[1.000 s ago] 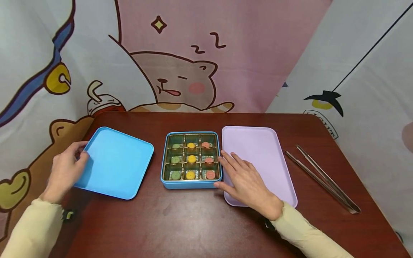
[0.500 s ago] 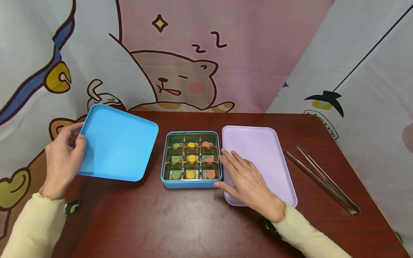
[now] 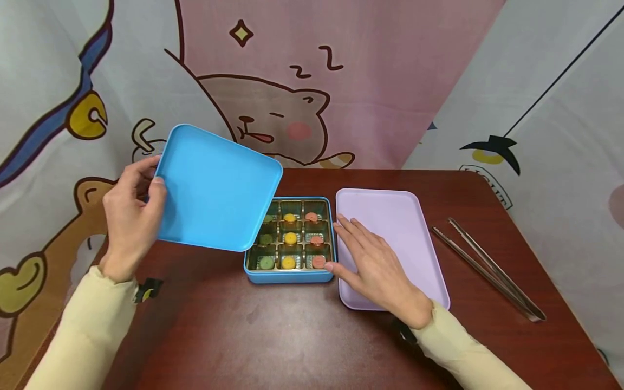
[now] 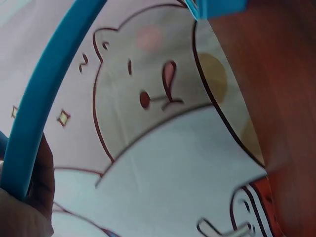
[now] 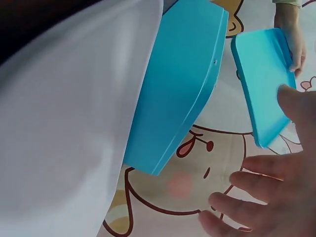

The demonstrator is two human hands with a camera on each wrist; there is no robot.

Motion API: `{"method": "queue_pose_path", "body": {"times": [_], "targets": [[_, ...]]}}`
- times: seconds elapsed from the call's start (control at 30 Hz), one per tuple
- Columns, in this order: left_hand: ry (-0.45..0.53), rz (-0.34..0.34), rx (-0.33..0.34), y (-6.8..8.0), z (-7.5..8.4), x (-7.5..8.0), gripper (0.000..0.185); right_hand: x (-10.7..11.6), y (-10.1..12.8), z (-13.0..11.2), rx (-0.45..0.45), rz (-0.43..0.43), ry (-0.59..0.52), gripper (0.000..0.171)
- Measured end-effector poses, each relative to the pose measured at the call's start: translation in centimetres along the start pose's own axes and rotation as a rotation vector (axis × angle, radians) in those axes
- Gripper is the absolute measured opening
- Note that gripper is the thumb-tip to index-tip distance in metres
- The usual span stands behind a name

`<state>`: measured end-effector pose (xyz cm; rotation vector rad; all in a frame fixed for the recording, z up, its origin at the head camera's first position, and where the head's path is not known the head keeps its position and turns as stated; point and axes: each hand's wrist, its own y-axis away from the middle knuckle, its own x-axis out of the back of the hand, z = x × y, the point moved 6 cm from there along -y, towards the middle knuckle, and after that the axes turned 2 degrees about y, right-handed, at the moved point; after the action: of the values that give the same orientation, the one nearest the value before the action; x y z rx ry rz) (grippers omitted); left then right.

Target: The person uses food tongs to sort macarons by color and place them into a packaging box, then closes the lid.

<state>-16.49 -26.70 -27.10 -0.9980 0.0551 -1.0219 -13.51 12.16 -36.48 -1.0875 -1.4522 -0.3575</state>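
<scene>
My left hand (image 3: 129, 216) grips the left edge of a blue lid (image 3: 216, 187), which hangs tilted in the air over the left part of the open blue tin (image 3: 288, 277). The tin holds green, yellow and pink round sweets (image 3: 289, 238) in a gold divider. My right hand (image 3: 372, 260) lies flat on the lilac tray (image 3: 390, 216), its fingertips against the tin's right wall. In the left wrist view the lid's rim (image 4: 44, 94) crosses the picture beside my fingers (image 4: 29, 197). The right wrist view shows the tin's side (image 5: 177, 89), the lid (image 5: 261, 74) and my fingers (image 5: 256, 197).
Metal tongs (image 3: 487, 268) lie on the red-brown table (image 3: 273, 336) to the right of the lilac tray. A cartoon-printed curtain (image 3: 273, 86) hangs behind the table and at both sides.
My left hand has lifted the blue lid off the table and carried it up and to the right, over the tin's left side. The right hand has stayed put.
</scene>
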Motion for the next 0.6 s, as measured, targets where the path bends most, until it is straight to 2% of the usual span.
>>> {"method": "queue_pose_path", "body": {"times": [0.3,0.43,0.6], "targets": [[0.121,-0.019,-0.097,-1.5,3.4,-4.2,0.034,0.5,-1.6,0.4,-0.065,0.024,-0.164,0.074],[0.165,-0.022,-0.12,-1.6,4.2,-6.0,0.033,0.6,-2.4,0.5,-0.094,0.006,-0.267,0.07],[0.231,-0.024,-0.135,-1.5,4.8,-8.2,0.032,0.7,-3.2,1.1,-0.173,-0.013,-0.406,0.071]]}}
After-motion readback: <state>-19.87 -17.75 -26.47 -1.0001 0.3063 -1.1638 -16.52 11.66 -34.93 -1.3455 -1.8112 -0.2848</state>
